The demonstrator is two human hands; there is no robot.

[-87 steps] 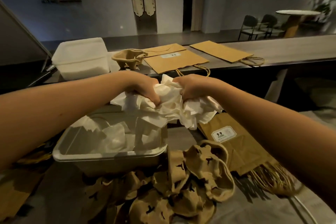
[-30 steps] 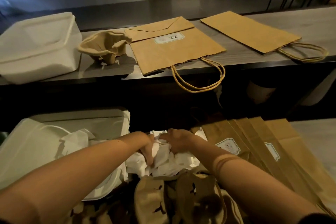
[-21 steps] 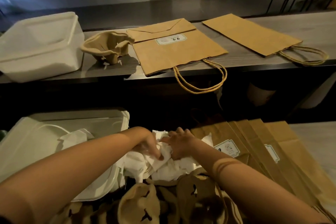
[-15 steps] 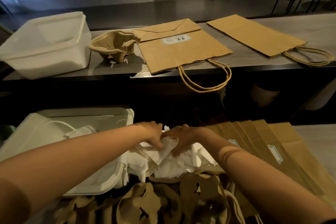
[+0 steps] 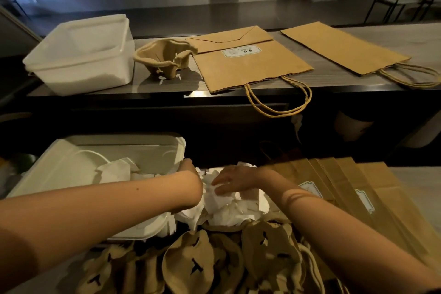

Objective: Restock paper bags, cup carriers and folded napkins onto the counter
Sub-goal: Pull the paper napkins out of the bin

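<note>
At lower centre, the right hand (image 5: 230,181) rests flat-fingered on crumpled napkins (image 5: 229,212), grip of the left hand (image 5: 187,166) hidden; gathering them, likely folding next for the counter (image 5: 334,79).

Left hand (image 5: 186,166): fingers hidden behind own wrist, grip untellable. Napkins (image 5: 226,215) partly covered by left forearm (image 5: 133,198). Lower paper bags (image 5: 346,188) blurred, labels unreadable. Cup carriers (image 5: 191,267) cut by bottom edge. Right counter bag (image 5: 343,48): handle loop runs off right edge.
</note>
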